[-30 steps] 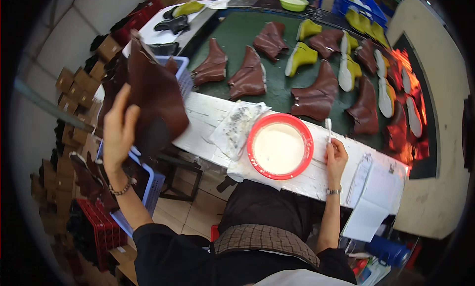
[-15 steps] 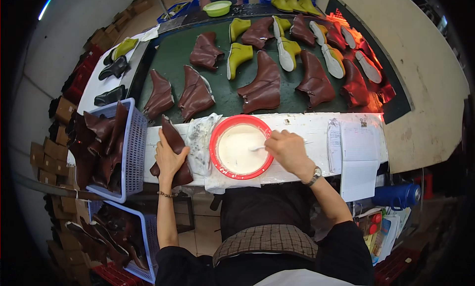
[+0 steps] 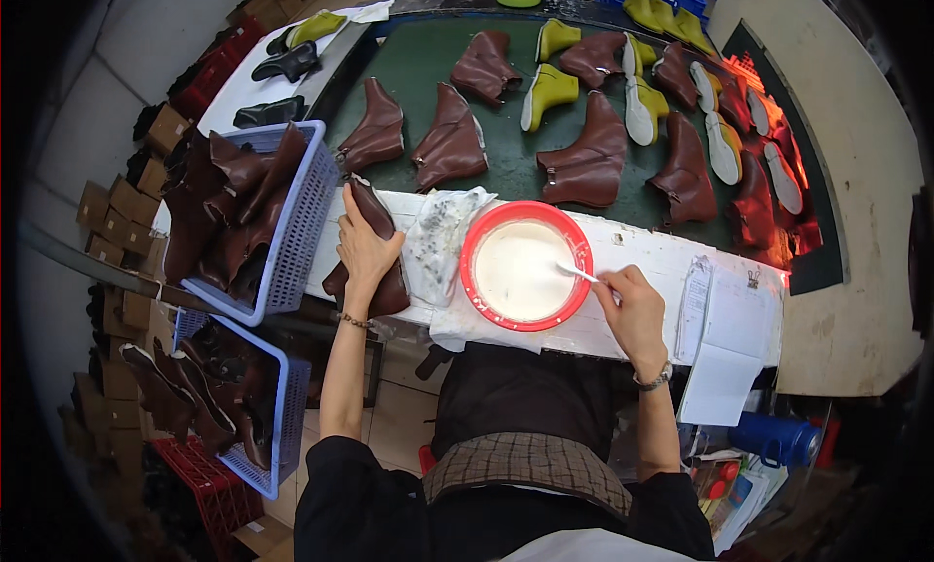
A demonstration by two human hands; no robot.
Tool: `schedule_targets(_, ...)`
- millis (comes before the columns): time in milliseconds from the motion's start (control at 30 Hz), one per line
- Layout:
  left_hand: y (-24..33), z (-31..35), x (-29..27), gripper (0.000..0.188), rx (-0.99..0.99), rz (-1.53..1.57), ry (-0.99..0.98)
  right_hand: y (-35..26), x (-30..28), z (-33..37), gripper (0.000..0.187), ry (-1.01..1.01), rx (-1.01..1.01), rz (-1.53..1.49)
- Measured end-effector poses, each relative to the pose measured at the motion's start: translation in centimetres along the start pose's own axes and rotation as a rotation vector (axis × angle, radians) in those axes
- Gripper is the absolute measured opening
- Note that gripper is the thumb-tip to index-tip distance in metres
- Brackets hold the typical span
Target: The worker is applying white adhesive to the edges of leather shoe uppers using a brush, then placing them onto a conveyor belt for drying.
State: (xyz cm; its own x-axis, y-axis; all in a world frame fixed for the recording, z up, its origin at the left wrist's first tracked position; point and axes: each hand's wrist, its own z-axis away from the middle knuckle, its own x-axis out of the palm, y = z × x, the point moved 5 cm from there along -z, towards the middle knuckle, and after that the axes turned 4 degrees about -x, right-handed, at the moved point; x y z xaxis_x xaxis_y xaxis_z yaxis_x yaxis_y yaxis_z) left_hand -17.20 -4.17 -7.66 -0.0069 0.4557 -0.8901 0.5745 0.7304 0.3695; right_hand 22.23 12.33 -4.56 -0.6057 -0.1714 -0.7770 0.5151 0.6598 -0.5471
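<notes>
My left hand grips a brown leather boot upper and presses it flat on the white-covered bench edge. My right hand holds a thin white brush whose tip dips into a red-rimmed bowl of white paste. A stained white cloth lies between the boot upper and the bowl.
Several brown boot uppers and yellow-green lasts lie on the dark green belt. A blue basket of brown uppers stands at my left, another lower down. Papers lie at my right, a glowing heater beyond.
My left hand brought the brown upper down from the air at left onto the bench. My right hand moved to the bowl's right rim with the brush in the paste.
</notes>
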Motion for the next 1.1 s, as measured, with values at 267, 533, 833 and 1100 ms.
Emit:
schedule_targets(267, 5.7, 2.6, -8.2, 0.061, 0.149, 0.804, -0.516, 2.7, -0.2, 0.7, 0.013, 0.062, 0.015, -0.217)
schedule_targets(533, 10.6, 7.4, -8.5, 0.047, 0.076, 0.802, -1.219, -5.8, -2.6, -5.9, 0.017, 0.096, -0.499, -0.335)
schedule_targets(833, 11.0, 6.8, -10.1, 0.034, 0.004, 1.095, -0.708, -6.0, -2.1, -3.7, 0.017, 0.220, -0.425, -0.260)
schedule_targets(1100, 11.1, 6.4, -8.8, 0.033, -0.025, 1.078, -0.932, -5.3, -2.6, -4.8, 0.015, 0.172, -0.392, -0.304)
